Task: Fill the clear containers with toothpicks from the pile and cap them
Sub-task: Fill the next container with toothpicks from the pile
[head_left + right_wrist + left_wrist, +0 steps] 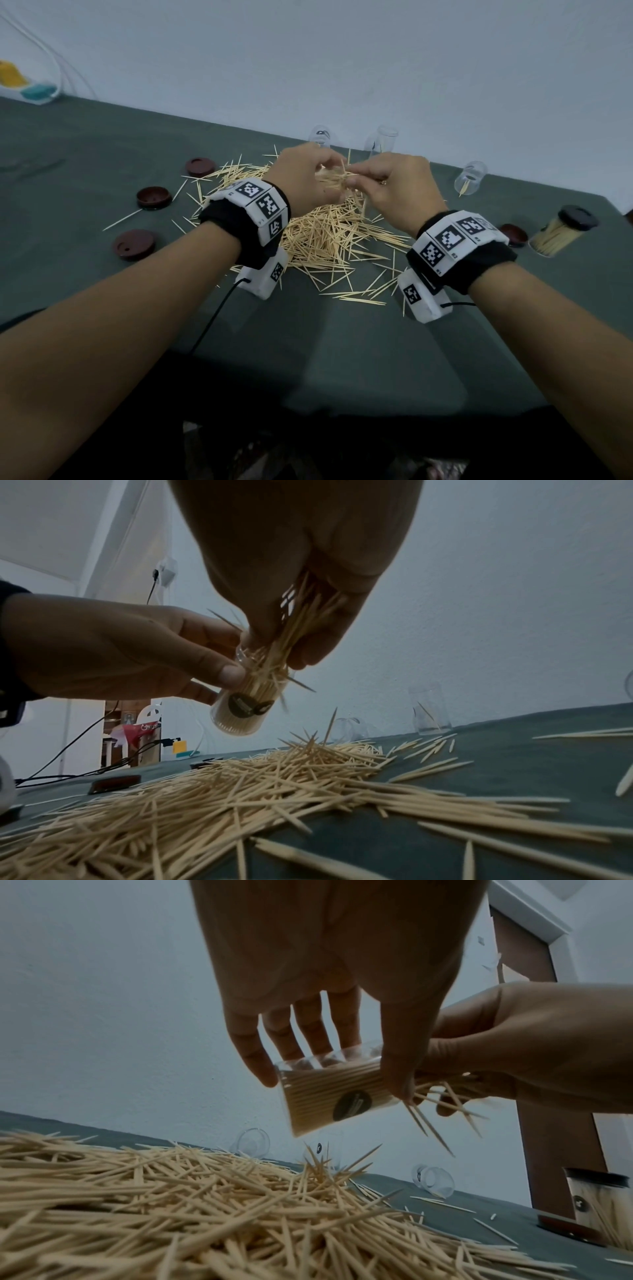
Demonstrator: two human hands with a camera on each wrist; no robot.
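My left hand (310,178) grips a clear container (329,1096) packed with toothpicks, tilted above the pile (329,233). The same container (241,710) shows in the right wrist view with a dark round label. My right hand (387,181) pinches a bundle of toothpicks (294,620) at the container's open mouth; a few stick out sideways. Three empty clear containers (320,135) (382,138) (471,178) lie or stand at the table's far edge. A filled, capped container (561,234) lies at the right.
Dark red caps (200,167) (154,197) (134,244) lie left of the pile, another cap (513,234) at the right. The grey-green table (102,154) meets a white wall behind. Loose toothpicks (363,298) are scattered toward me. A power strip (30,90) sits far left.
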